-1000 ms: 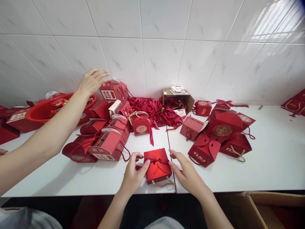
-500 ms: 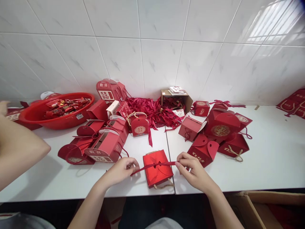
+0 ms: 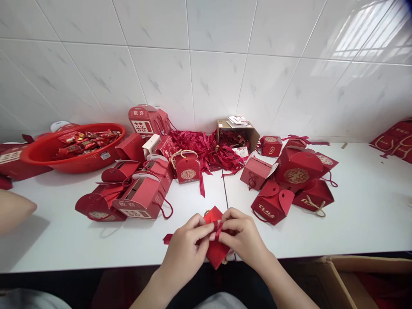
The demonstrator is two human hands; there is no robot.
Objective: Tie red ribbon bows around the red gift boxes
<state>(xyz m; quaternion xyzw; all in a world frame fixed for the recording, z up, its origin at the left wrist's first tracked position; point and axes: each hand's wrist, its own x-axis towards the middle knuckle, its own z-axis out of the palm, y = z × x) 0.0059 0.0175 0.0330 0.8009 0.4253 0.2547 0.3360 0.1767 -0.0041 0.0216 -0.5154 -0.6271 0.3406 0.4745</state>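
Observation:
A small red gift box (image 3: pixel 216 254) with twisted cord handles lies at the table's front edge, turned cornerwise and partly covered by my hands. A dark red ribbon (image 3: pixel 218 231) crosses its top. My left hand (image 3: pixel 189 240) pinches the ribbon over the box from the left, and one ribbon end sticks out beyond its wrist side. From the right, my right hand (image 3: pixel 241 234) pinches a loop of the same ribbon, fingertips close to those of the left. The exact crossing of the ribbon is hidden by the fingers.
Several red boxes stand left (image 3: pixel 141 199) and right (image 3: pixel 273 201). A red basin (image 3: pixel 72 165) holds wrapped sweets. Loose ribbons (image 3: pixel 199 146) lie by a small carton (image 3: pixel 254 135) at the wall. Another person's arm (image 3: pixel 16 210) reaches in left. An open cardboard box (image 3: pixel 341 283) is below right.
Both hands have come together over the gift box, bringing the stretched ribbon ends to its middle. The box has turned cornerwise. The other person's arm has drawn back to the left.

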